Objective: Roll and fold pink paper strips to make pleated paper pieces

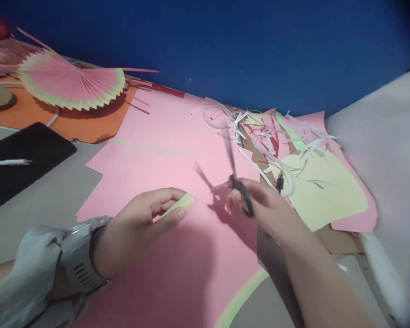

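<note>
Green paper (180,205) is needing steadying: left hand (138,223) is pinching it, right hand (263,202) is gripping scissors (237,181), blades pointing toward bench's (64,187) back edge.

L wrist (101,249): lt-grey watch (88,225) w/ slotted strap (79,262), pale crumpled fabric band (37,269) beside it.

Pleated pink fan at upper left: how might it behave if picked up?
The fan is probably light, since it looks like paper. Its pleats likely stiffen it along the folds, yet may let it flex across them.
</note>
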`<state>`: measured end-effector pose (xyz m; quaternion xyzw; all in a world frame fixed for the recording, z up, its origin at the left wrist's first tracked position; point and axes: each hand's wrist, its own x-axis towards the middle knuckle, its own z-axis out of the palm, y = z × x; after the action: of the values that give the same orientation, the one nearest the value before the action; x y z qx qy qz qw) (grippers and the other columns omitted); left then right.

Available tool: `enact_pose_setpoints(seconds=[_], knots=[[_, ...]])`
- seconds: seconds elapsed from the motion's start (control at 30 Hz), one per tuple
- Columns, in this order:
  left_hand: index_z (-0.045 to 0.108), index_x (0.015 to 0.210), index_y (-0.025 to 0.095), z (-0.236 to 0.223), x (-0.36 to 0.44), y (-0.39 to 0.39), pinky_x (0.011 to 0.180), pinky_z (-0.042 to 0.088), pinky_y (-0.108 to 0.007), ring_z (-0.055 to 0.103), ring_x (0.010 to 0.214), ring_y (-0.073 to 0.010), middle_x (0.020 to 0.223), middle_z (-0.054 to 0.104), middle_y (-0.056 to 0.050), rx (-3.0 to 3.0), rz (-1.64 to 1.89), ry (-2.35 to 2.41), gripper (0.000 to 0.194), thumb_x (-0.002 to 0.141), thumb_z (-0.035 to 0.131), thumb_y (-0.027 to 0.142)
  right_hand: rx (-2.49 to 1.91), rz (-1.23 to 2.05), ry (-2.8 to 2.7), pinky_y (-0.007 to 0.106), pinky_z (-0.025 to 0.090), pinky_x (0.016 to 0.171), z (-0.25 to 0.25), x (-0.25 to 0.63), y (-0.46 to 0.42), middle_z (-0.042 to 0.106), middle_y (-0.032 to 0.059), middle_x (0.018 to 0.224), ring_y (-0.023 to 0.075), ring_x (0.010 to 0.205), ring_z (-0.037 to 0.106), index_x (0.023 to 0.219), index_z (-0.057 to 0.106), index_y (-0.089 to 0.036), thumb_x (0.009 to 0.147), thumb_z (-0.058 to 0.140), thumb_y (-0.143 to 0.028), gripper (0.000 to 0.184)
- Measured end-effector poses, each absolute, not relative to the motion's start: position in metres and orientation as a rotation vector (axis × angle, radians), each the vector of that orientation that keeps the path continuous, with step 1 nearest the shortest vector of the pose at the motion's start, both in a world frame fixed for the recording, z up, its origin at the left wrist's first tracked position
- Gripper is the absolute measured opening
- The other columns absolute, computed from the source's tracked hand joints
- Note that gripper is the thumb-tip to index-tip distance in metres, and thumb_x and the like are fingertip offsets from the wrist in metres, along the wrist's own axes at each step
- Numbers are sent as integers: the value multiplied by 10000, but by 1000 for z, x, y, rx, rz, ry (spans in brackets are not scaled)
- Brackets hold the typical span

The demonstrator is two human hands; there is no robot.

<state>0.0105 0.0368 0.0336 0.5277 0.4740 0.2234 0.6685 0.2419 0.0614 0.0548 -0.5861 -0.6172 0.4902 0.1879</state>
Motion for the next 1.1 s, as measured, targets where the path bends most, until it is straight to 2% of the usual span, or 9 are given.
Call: enact_pose_setpoints(seconds=[0.13, 0.23, 0.3, 0.4, 0.53, 0.77, 0.83, 0.93, 1.1], knots=[[515, 1046, 251, 31, 11, 35, 524, 271, -189, 303, 585, -85, 673, 380, 62, 1093, 564, 1030, 218, 874, 474, 378, -2168, 322, -1769, 279, 366, 556, 55, 268, 71, 635, 31, 736, 193, 655, 563, 845, 601, -212, 793, 530, -366, 177], [479, 1160, 285, 28, 11, 35, 563, 312, -172, 355, 623, -80, 760, 482, 57, 1007, 618, 999, 279, 881, 469, 295, -2395, -34, -1742, 294, 333, 522, 56, 286, 76, 676, 67, 827, 248, 683, 585, 919, 572, -220, 776, 531, -448, 273], [496, 1159, 285, 28, 11, 36, 598, 340, -164, 398, 662, -80, 804, 528, 52, 980, 644, 983, 278, 881, 470, 289, -2455, -107, -1735, 308, 345, 539, 56, 293, 78, 682, 96, 906, 281, 738, 603, 967, 564, -210, 777, 529, -444, 304], [523, 1138, 283, 29, 11, 38, 628, 363, -156, 446, 687, -77, 811, 566, 53, 984, 671, 969, 261, 882, 473, 289, -2491, -115, -1766, 328, 365, 570, 52, 298, 81, 681, 120, 887, 309, 780, 610, 995, 588, -180, 788, 524, -399, 309], [537, 1121, 276, 31, 12, 37, 666, 382, -157, 501, 753, -87, 857, 601, 44, 1000, 711, 975, 251, 879, 470, 271, -2431, -93, -1913, 352, 398, 621, 46, 305, 84, 651, 148, 983, 297, 801, 614, 1013, 623, -143, 821, 465, -304, 296], [461, 1239, 337, 30, 9, 33, 685, 378, -190, 470, 724, -107, 772, 529, 42, 1070, 698, 1122, 353, 887, 440, 353, -2266, -214, -1949, 377, 410, 670, 55, 297, 77, 548, 160, 1143, 301, 858, 595, 1145, 564, -167, 856, 424, -280, 341], [456, 1254, 337, 30, 9, 34, 686, 380, -196, 474, 742, -120, 781, 531, 31, 1137, 672, 1168, 377, 881, 441, 390, -2033, 11, -1963, 350, 413, 741, 59, 277, 71, 577, 114, 1081, 256, 900, 578, 1087, 566, -199, 887, 415, -333, 284], [376, 1311, 348, 32, 11, 37, 560, 362, -190, 430, 610, -111, 708, 494, 44, 1194, 564, 1120, 441, 878, 435, 408, -1800, 748, -2090, 283, 413, 683, 61, 244, 60, 628, 21, 914, 177, 816, 578, 953, 567, -248, 911, 385, -420, 254], [328, 1299, 331, 34, 15, 40, 477, 280, -188, 288, 518, -92, 632, 379, 76, 1275, 484, 1110, 432, 884, 421, 412, -1558, 1295, -2181, 242, 361, 605, 57, 218, 47, 564, -42, 739, 112, 675, 499, 793, 519, -228, 912, 399, -437, 269]])
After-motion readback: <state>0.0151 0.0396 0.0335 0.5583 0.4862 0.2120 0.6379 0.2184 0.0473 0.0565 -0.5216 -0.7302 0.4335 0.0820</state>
